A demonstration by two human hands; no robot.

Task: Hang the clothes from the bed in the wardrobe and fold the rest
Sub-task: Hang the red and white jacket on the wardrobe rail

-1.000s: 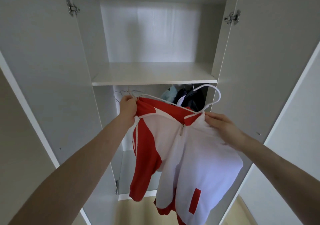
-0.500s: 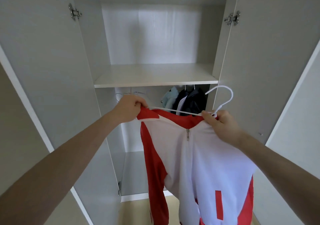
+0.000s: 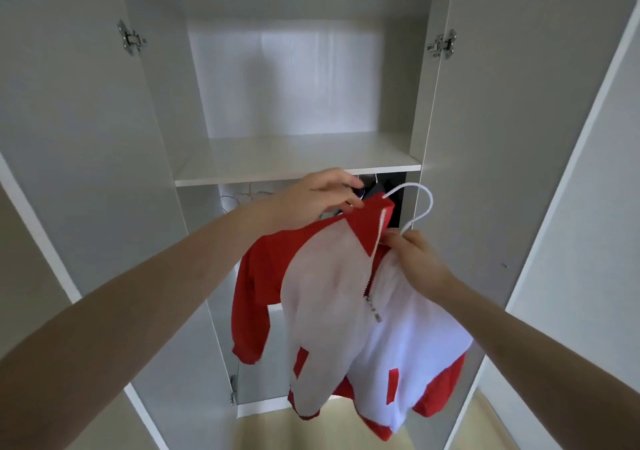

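Both hands pinching | your left hand (image 3: 311, 196) holds red-and-white zip jacket (image 3: 332, 276) collar | right hand (image 3: 420, 259) steadies white plastic hanger (image 3: 424, 203) for hooking in grey wardrobe (image 3: 298, 172)

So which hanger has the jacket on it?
The white hanger pinched by the right hand, its hook free in front of the wardrobe; the thin wire hangers hang bare under the shelf.
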